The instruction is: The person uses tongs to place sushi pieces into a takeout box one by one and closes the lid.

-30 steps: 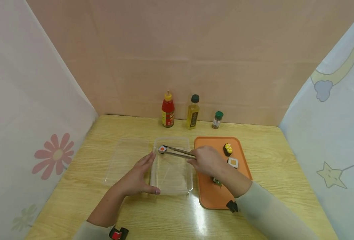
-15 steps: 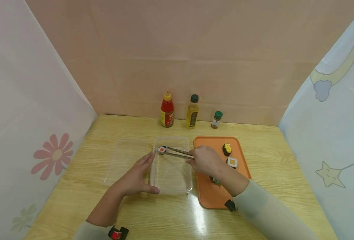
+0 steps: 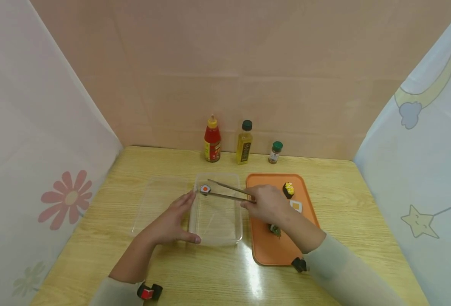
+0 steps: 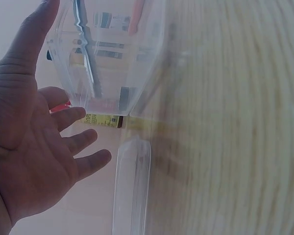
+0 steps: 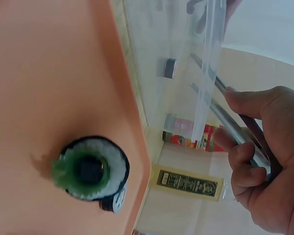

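My right hand (image 3: 268,205) grips metal tongs (image 3: 227,196), whose arms are spread over the clear plastic container (image 3: 218,225). A sushi roll (image 3: 205,189) with an orange-red centre sits in the container's far left corner, by the tip of the lower tong arm. In the right wrist view, the roll (image 5: 170,68) shows through the clear wall, apart from the tong tips. Beside the container's left wall is my left hand (image 3: 173,225), thumb and fingers spread; the left wrist view shows its palm and loosely extended fingers (image 4: 93,165).
An orange tray (image 3: 267,253) on the right bears a corn-topped sushi (image 3: 288,190), a yellow-centred roll (image 3: 296,206) and a green-topped roll (image 3: 274,230). A clear lid (image 3: 160,204) lies left. Behind stand a red sauce bottle (image 3: 212,142), an oil bottle (image 3: 244,144) and a spice jar (image 3: 275,153).
The tongs' arms have spread and let go of the sushi roll, which stays in the container's far left corner. My left hand keeps nearly the same place by the container.
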A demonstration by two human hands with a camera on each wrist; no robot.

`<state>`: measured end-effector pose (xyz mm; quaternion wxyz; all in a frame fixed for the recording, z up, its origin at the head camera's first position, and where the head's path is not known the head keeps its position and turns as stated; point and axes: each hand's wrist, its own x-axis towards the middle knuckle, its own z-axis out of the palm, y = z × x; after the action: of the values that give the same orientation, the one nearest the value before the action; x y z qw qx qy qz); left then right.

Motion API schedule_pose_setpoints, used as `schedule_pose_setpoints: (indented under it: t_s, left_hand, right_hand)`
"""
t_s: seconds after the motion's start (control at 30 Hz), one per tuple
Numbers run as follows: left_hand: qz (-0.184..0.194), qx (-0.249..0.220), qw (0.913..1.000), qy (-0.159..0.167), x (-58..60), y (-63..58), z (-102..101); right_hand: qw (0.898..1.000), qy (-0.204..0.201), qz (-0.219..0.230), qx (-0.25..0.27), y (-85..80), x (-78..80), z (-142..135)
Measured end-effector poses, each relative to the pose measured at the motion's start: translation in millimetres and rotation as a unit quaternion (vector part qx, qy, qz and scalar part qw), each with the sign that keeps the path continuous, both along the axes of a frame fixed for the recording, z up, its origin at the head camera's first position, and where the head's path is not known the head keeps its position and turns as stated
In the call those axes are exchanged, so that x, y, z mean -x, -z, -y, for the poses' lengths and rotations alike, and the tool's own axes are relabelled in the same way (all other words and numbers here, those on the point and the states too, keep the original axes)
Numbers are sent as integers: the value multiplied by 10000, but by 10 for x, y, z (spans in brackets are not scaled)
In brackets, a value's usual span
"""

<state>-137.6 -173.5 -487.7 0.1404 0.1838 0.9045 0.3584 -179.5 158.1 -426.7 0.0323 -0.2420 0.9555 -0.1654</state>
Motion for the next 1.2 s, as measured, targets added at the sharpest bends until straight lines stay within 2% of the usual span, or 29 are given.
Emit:
schedule_pose_setpoints:
  t_s: [0.23, 0.4, 0.57, 0.83, 1.07, 1.2]
  left_hand:
    - [62, -25, 10000, -17, 23, -14, 9]
    - [48, -80, 10000, -22, 32, -16, 11]
    - [60, -97, 9999, -39, 37, -9, 7]
    - [106, -135, 9998, -57, 39, 1, -6]
    - [160, -124, 9998, -55, 41, -18, -14]
    - [166, -162, 9997, -45, 40, -11, -8]
  right_hand:
    - [9989, 63, -128, 448, -48, -68, -216]
    - [9968, 148, -340, 710, -38, -97, -385]
    - [9926, 247, -368, 1130, -28, -120, -540]
    - [9881, 376, -642, 1346, -39, -185, -748]
    - [9822, 341, -1049, 1523, 23, -222, -908]
    - [9818, 416, -1053, 1527, 44, -255, -977]
